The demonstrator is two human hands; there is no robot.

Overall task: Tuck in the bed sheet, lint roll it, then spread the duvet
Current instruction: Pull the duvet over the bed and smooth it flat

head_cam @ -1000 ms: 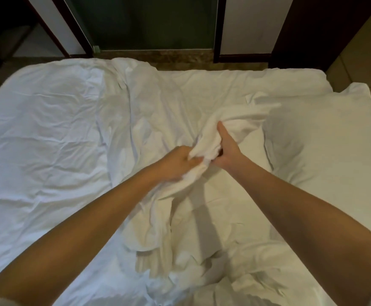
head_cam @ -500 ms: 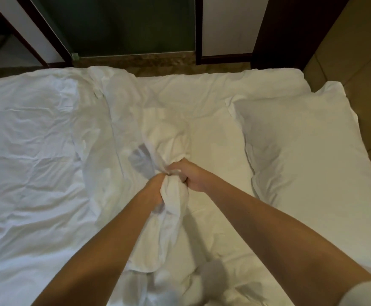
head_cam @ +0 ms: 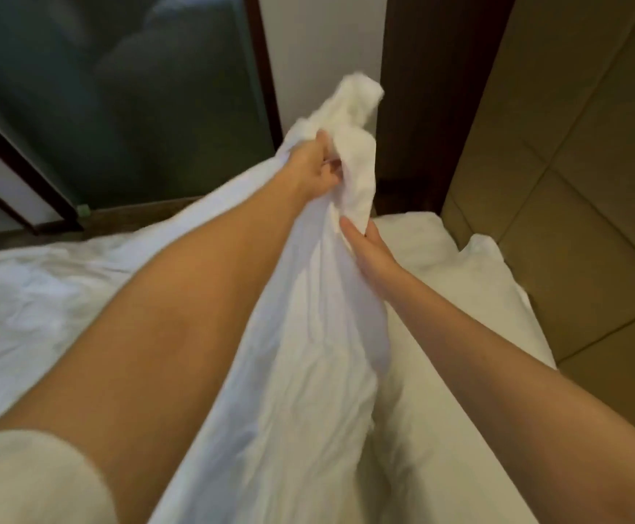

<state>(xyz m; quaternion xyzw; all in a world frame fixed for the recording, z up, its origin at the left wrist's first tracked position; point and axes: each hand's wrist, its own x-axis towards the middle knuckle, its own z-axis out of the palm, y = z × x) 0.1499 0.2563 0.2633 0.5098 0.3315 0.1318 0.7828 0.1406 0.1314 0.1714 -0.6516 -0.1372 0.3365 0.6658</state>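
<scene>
Hoisting the bunched sheet [head_cam: 308, 334] well above the pillow [head_cam: 478, 296], off the bed where it lay a moment ago. My left hand [head_cam: 314, 170] clenches its top and my right hand [head_cam: 370, 245] pinches just below, likely ready to shake it open.

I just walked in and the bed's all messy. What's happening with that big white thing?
A person is making the bed. The left hand grips a bunched white cloth high above the bed, and the right hand pinches it just below. It hangs down between the arms. Sheet or duvet, I cannot tell. A pillow lies at the right by the padded headboard; the bedding on the left is rumpled.
</scene>
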